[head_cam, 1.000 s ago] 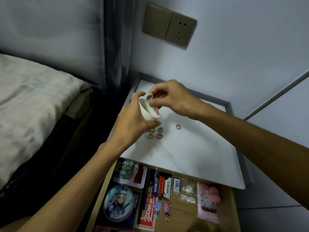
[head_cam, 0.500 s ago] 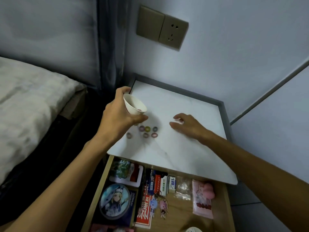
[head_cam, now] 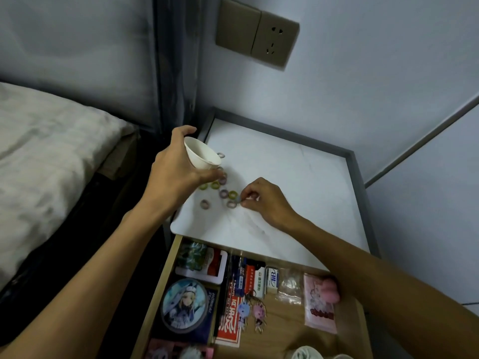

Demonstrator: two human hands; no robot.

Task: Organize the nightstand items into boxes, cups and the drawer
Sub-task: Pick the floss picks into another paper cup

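Observation:
My left hand (head_cam: 176, 174) grips a small white cup (head_cam: 198, 156), tilted with its mouth toward the right, above the left part of the white nightstand top (head_cam: 298, 182). Several small coloured rings (head_cam: 223, 193) lie scattered on the top just below the cup; one ring (head_cam: 220, 154) sits at the cup's rim. My right hand (head_cam: 267, 200) rests on the top to the right of the rings. Its thumb and forefinger pinch a small ring beside a greyish ring (head_cam: 231, 204).
The drawer (head_cam: 282, 317) below stands open, holding a round anime badge (head_cam: 184, 305), a red packet (head_cam: 229, 322), keychains (head_cam: 252, 312), a pink pouch (head_cam: 320, 304) and small boxes. A bed (head_cam: 46, 156) lies left. The wall with a socket plate (head_cam: 259, 41) stands behind.
My right hand left the cup, reached to the right part of the top, then came back left to the ring cluster with fingers pinched. The left hand keeps holding the cup.

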